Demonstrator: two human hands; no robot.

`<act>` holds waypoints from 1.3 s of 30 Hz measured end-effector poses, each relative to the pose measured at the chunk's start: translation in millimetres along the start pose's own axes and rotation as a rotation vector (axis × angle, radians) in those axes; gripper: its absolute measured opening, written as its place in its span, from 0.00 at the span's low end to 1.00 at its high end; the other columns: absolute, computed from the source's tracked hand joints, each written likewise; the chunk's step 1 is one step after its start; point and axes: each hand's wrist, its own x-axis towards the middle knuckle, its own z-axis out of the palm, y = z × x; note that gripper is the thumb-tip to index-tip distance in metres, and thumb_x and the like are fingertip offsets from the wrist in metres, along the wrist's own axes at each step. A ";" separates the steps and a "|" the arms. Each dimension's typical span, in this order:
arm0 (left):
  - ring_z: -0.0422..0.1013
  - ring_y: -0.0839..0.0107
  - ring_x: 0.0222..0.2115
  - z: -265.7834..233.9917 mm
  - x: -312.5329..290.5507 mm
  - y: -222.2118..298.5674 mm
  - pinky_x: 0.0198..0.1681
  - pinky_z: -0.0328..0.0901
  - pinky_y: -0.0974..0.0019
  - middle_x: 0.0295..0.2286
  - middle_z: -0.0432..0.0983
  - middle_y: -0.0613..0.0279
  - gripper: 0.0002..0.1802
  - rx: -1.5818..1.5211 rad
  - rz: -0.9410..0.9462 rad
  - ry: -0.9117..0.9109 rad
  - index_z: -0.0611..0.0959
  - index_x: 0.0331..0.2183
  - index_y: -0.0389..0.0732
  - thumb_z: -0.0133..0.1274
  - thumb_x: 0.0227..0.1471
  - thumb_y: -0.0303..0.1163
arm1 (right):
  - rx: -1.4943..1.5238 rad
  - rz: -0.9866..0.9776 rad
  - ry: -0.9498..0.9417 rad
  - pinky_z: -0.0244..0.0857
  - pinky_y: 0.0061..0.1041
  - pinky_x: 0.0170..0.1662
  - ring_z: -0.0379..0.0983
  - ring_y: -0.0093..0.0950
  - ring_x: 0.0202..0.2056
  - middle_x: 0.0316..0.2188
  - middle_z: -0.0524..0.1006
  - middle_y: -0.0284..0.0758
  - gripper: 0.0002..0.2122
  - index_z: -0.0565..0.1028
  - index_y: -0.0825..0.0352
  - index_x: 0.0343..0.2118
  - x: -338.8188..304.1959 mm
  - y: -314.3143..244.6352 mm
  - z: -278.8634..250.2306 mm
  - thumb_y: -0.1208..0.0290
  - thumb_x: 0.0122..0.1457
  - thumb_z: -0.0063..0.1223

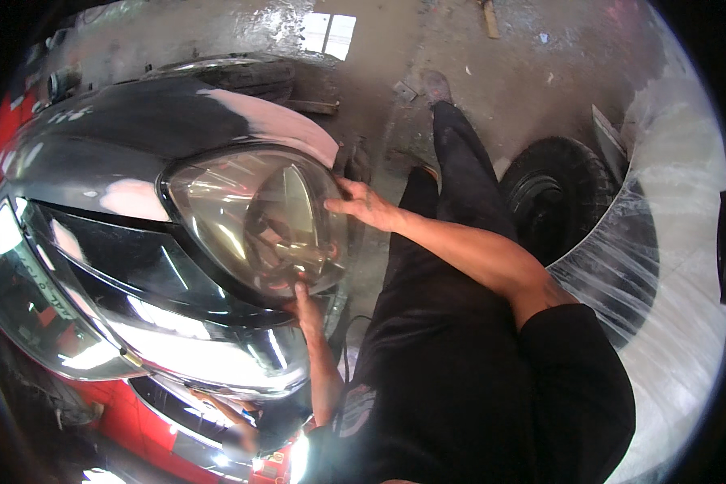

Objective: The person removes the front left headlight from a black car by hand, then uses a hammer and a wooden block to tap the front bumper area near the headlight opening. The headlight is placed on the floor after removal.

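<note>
A large rounded headlight [218,202] with a hazy, yellowish clear lens sits at the front corner of a dark car. My right hand [367,206] grips the lamp's right edge, with the thumb on the lens and fingers curled around the rim. At the lamp's lower edge is my left hand [305,308], its thumb pressed up against the lens and its other fingers mostly hidden. A dark gap runs between the lamp and the hood [129,258]. Above the lamp, the dark fender [137,121] carries pinkish-white patches.
A loose tire [561,194] lies at the right beside a plastic-wrapped vehicle [686,242]. My legs stand on a dirty, wet-looking floor [492,97]. Another person [238,431] shows partly at the lower left, near red surfaces. A piece of wood [490,18] lies at the far edge.
</note>
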 end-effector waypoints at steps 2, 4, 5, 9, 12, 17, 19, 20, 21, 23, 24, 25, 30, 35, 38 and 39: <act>0.68 0.65 0.55 -0.6 1.7 -6.2 0.64 0.59 0.56 0.55 0.73 0.56 0.30 -0.058 0.040 -0.013 0.76 0.57 0.31 0.61 0.62 0.42 | 0.043 0.012 -0.019 0.61 0.32 0.65 0.70 0.33 0.60 0.60 0.76 0.44 0.37 0.68 0.75 0.65 -1.0 -3.3 0.1 0.49 0.64 0.64; 0.70 0.67 0.53 -5.9 5.8 -11.2 0.61 0.61 0.55 0.52 0.75 0.58 0.29 0.106 0.031 -0.021 0.76 0.57 0.37 0.59 0.64 0.46 | 0.073 0.042 -0.034 0.61 0.31 0.64 0.71 0.32 0.60 0.59 0.77 0.43 0.36 0.68 0.75 0.65 -1.8 -5.6 -0.7 0.50 0.64 0.64; 0.71 0.67 0.52 -7.9 6.0 -14.0 0.60 0.63 0.54 0.51 0.77 0.59 0.28 0.179 0.002 0.011 0.76 0.57 0.39 0.58 0.64 0.48 | 0.086 0.054 -0.042 0.61 0.31 0.64 0.71 0.31 0.59 0.58 0.77 0.42 0.36 0.68 0.75 0.65 -2.2 -6.5 -0.9 0.50 0.64 0.64; 0.71 0.67 0.52 -11.3 6.0 -20.8 0.60 0.62 0.54 0.51 0.77 0.60 0.28 0.073 0.063 -0.013 0.77 0.56 0.38 0.58 0.65 0.48 | 0.060 0.042 -0.063 0.63 0.31 0.63 0.72 0.32 0.58 0.58 0.78 0.42 0.35 0.68 0.75 0.65 -3.0 -8.7 -4.4 0.51 0.65 0.63; 0.71 0.66 0.52 -10.5 5.1 -19.8 0.61 0.62 0.54 0.51 0.77 0.59 0.27 0.106 0.073 -0.024 0.78 0.55 0.37 0.58 0.65 0.47 | -0.030 0.010 -0.047 0.63 0.31 0.63 0.73 0.32 0.57 0.57 0.78 0.43 0.35 0.69 0.75 0.64 -1.3 -7.4 -6.0 0.49 0.64 0.64; 0.71 0.66 0.53 -6.0 5.1 -15.6 0.63 0.61 0.53 0.53 0.75 0.57 0.28 0.063 0.055 0.006 0.79 0.54 0.35 0.59 0.64 0.47 | 0.017 0.058 -0.025 0.65 0.32 0.62 0.74 0.32 0.56 0.55 0.80 0.44 0.35 0.72 0.75 0.62 3.0 0.1 -4.9 0.48 0.63 0.65; 0.70 0.65 0.54 -5.6 5.1 -14.2 0.63 0.61 0.53 0.54 0.74 0.56 0.30 0.043 0.059 -0.020 0.79 0.55 0.34 0.60 0.63 0.49 | 0.020 0.061 -0.022 0.66 0.32 0.60 0.75 0.32 0.56 0.54 0.80 0.45 0.35 0.73 0.74 0.61 5.3 2.6 -6.0 0.47 0.62 0.65; 0.69 0.65 0.55 -6.3 3.6 -13.7 0.63 0.61 0.54 0.54 0.74 0.56 0.32 0.036 0.058 -0.025 0.78 0.56 0.34 0.60 0.63 0.50 | 0.012 0.057 -0.027 0.66 0.32 0.60 0.76 0.32 0.55 0.54 0.81 0.45 0.35 0.73 0.74 0.61 5.8 3.4 -6.8 0.47 0.62 0.64; 0.69 0.65 0.55 -7.6 3.5 -12.7 0.64 0.61 0.54 0.54 0.74 0.55 0.33 0.090 0.046 -0.018 0.78 0.56 0.33 0.60 0.63 0.51 | -0.009 0.074 -0.034 0.67 0.33 0.59 0.76 0.33 0.55 0.53 0.81 0.45 0.35 0.73 0.74 0.60 6.4 3.6 -7.8 0.46 0.62 0.64; 0.68 0.64 0.56 -10.5 2.5 -12.2 0.64 0.60 0.54 0.55 0.73 0.53 0.35 0.191 0.015 0.024 0.78 0.56 0.31 0.60 0.62 0.53 | -0.014 0.053 -0.049 0.67 0.33 0.59 0.77 0.33 0.54 0.53 0.81 0.46 0.34 0.73 0.74 0.60 6.4 2.9 -10.0 0.47 0.63 0.64; 0.68 0.64 0.56 -11.8 2.1 -12.9 0.64 0.60 0.54 0.55 0.73 0.52 0.36 0.183 0.015 0.015 0.77 0.56 0.30 0.60 0.62 0.53 | -0.023 0.054 -0.055 0.67 0.33 0.59 0.77 0.33 0.54 0.53 0.81 0.46 0.34 0.73 0.74 0.60 6.3 1.9 -10.9 0.47 0.63 0.64; 0.67 0.63 0.57 -13.1 0.9 -13.9 0.64 0.60 0.54 0.55 0.73 0.51 0.37 0.173 0.006 0.025 0.77 0.56 0.29 0.60 0.62 0.54 | -0.033 0.045 -0.053 0.67 0.33 0.59 0.77 0.33 0.55 0.53 0.81 0.46 0.34 0.73 0.75 0.60 6.0 0.6 -11.1 0.48 0.63 0.64; 0.68 0.63 0.56 -22.1 3.7 -24.3 0.63 0.62 0.54 0.54 0.72 0.49 0.40 0.251 0.022 0.030 0.75 0.57 0.27 0.60 0.62 0.55 | -0.036 0.050 -0.054 0.65 0.32 0.61 0.74 0.34 0.57 0.56 0.79 0.46 0.35 0.71 0.76 0.62 6.2 -10.6 -10.6 0.50 0.63 0.64; 0.69 0.63 0.52 -29.1 3.1 -33.4 0.61 0.64 0.56 0.52 0.74 0.50 0.40 0.242 0.069 0.046 0.76 0.55 0.25 0.60 0.62 0.55 | -0.029 0.124 -0.116 0.63 0.32 0.64 0.73 0.35 0.59 0.58 0.78 0.46 0.37 0.69 0.77 0.63 4.4 -18.0 -13.9 0.49 0.63 0.64; 0.70 0.63 0.49 -25.5 1.6 -33.6 0.58 0.65 0.55 0.50 0.75 0.51 0.40 0.259 0.053 0.081 0.78 0.53 0.26 0.60 0.61 0.57 | -0.014 0.088 -0.073 0.62 0.30 0.63 0.70 0.30 0.59 0.58 0.76 0.43 0.34 0.66 0.76 0.66 5.0 -12.4 -9.5 0.56 0.66 0.61; 0.70 0.63 0.48 -22.9 1.6 -32.6 0.56 0.65 0.55 0.50 0.75 0.51 0.39 0.252 0.050 0.087 0.79 0.53 0.27 0.60 0.61 0.57 | -0.020 0.079 -0.056 0.62 0.29 0.63 0.69 0.27 0.59 0.58 0.76 0.41 0.32 0.65 0.75 0.67 5.3 -9.2 -8.0 0.59 0.67 0.60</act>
